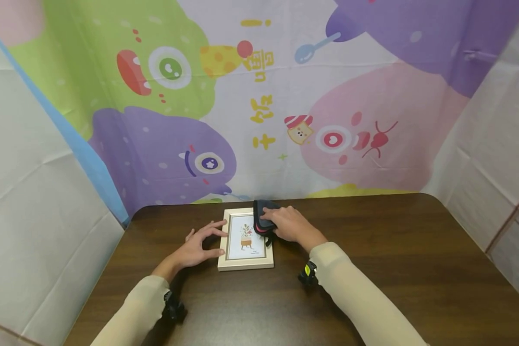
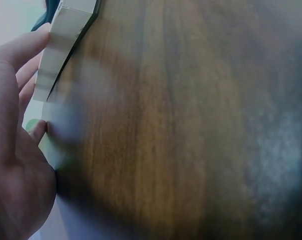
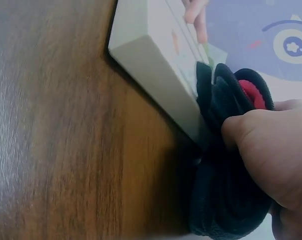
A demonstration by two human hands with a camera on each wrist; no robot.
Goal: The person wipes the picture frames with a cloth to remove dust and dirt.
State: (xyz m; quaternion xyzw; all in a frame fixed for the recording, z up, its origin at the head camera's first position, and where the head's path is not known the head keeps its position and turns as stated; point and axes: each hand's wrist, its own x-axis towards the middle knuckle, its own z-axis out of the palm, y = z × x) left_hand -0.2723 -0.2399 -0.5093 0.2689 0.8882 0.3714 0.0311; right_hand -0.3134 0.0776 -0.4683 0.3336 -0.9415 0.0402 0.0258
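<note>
A cream picture frame (image 1: 245,264) lies flat on the brown table, its print of a potted plant facing up. My left hand (image 1: 194,250) rests at its left side, with thumb and fingers extended and touching the edge; the left wrist view shows fingertips against the frame's side (image 2: 65,37). My right hand (image 1: 293,224) grips a folded dark fabric item (image 1: 263,217) with black edging and a red inner layer. This item covers the frame's upper right corner. In the right wrist view, the thumb presses into the folded dark fabric (image 3: 231,185) beside the frame's side wall (image 3: 163,82).
The brown wooden table (image 1: 372,274) extends to both sides and toward me. Behind its far edge hangs a curtain (image 1: 277,178) printed with cartoon monsters. White sheets (image 1: 39,158) hang at left and right.
</note>
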